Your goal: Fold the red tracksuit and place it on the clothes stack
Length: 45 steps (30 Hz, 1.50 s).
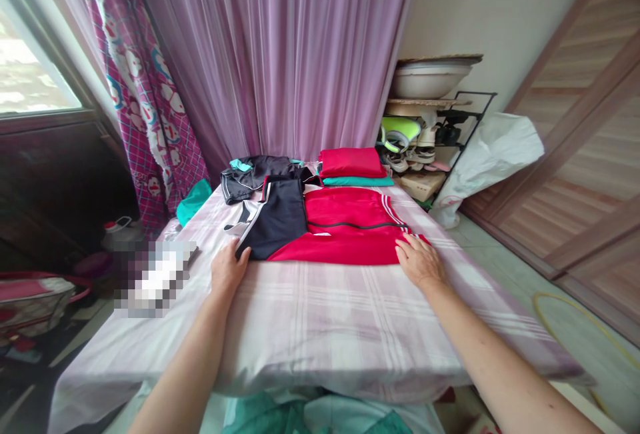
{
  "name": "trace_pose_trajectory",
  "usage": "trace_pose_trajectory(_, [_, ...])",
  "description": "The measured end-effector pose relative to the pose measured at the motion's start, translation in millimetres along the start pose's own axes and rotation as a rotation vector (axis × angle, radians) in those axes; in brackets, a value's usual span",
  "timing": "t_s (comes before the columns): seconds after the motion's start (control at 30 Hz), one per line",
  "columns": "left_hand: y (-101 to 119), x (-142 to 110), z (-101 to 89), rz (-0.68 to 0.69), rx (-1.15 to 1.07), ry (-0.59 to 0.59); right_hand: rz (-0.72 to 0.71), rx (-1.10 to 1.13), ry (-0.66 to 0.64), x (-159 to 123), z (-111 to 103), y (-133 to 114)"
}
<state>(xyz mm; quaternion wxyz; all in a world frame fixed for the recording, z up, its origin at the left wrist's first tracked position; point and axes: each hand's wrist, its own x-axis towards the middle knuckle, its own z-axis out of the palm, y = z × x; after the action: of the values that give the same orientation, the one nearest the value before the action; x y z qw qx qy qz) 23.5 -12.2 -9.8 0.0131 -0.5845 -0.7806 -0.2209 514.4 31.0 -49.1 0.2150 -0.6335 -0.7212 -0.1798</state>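
Note:
A red and navy track jacket (pixel 350 244) lies flat on the cloth-covered table, a dark zipper running sideways across it and white stripes at its right end. My left hand (pixel 229 266) is at the jacket's near left corner, the navy cloth between thumb and fingers; some fingertips are hidden. Across from it, my right hand (pixel 419 259) rests on the striped right end, fingers spread over the red cloth. Behind the jacket sit a folded red garment (pixel 351 162) on a folded teal one (pixel 357 182), and a rumpled black garment (pixel 260 173) with teal showing.
The checked tablecloth (pixel 320 321) hangs over the front edge. A blurred object (pixel 160 281) lies at the left edge. Purple curtains (pixel 280 54) hang behind. At right stand a shoe rack (pixel 425 141) with a basin (pixel 430 79) on top and a white sack (pixel 493 154).

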Motion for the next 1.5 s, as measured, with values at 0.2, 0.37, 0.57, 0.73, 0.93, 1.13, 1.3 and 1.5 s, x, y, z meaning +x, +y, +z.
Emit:
trace_pose_trajectory(0.2, [2,1,-6.9,-0.146,0.027,-0.060,0.024,0.038,-0.007,-1,0,1])
trace_pose_trajectory(0.37, [4,1,-7.6,-0.172,0.062,-0.042,0.049,0.039,-0.032,0,-2,1])
trace_pose_trajectory(0.57, [2,4,-5.6,-0.195,0.018,-0.033,0.072,0.060,-0.028,-1,-2,1])
trace_pose_trajectory(0.73, [0,5,-5.0,-0.227,-0.042,-0.018,0.041,0.058,0.025,-3,1,5])
trace_pose_trajectory(0.93, [2,5,-5.4,-0.249,-0.053,-0.031,0.009,0.037,0.079,-4,11,14])
trace_pose_trajectory(1.13, [4,4,-9.0,-0.251,-0.046,-0.059,0.020,0.041,0.088,-4,13,13])
trace_pose_trajectory(1.3, [24,14,-18.8,-0.071,0.036,0.111,0.016,0.022,0.067,-4,9,11])
trace_pose_trajectory(1.5, [61,82,-26.4,0.119,0.201,-0.001,0.012,0.025,0.085,-5,12,12])
